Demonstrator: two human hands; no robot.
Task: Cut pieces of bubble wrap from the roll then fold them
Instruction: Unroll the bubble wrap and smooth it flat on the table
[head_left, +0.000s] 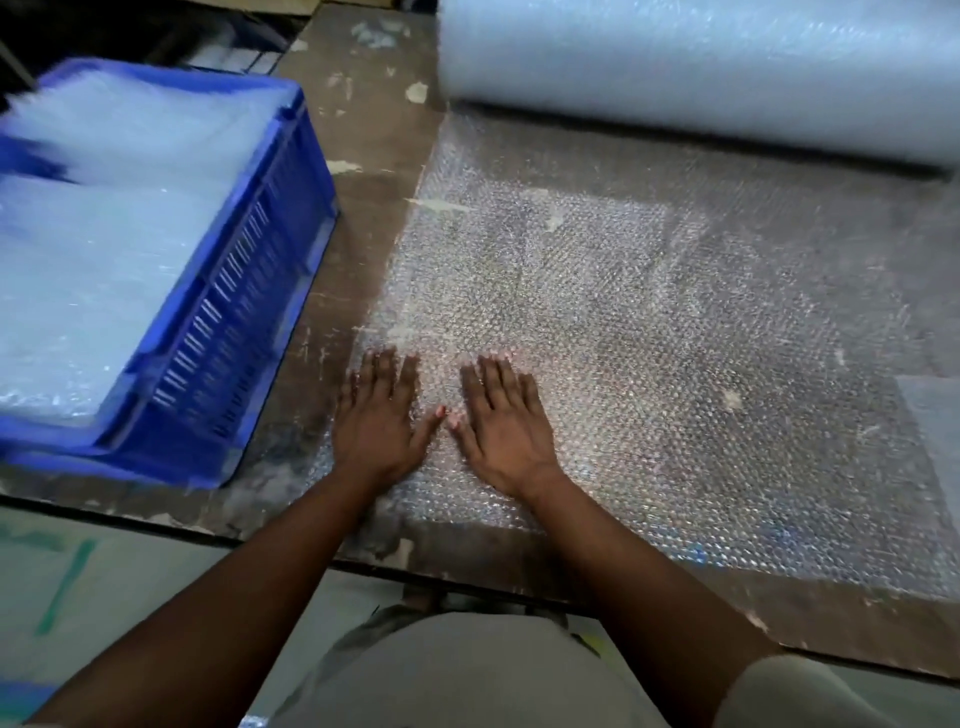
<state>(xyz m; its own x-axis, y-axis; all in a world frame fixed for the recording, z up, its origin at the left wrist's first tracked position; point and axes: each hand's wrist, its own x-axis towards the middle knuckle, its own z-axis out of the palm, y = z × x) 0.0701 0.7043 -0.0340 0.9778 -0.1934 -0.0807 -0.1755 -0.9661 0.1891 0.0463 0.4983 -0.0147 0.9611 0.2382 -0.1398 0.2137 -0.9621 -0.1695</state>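
Note:
A big roll of bubble wrap lies across the back of the worn brown table. From it a clear sheet of bubble wrap runs flat toward me, down to the table's front edge. My left hand and my right hand rest palm down, side by side, on the sheet's near left part. The fingers of both are spread and the thumbs nearly touch. Neither hand holds anything.
A blue slotted plastic crate stands on the table to the left, filled with folded bubble wrap pieces. Another pale piece shows at the right edge. The table's front edge runs just before my body.

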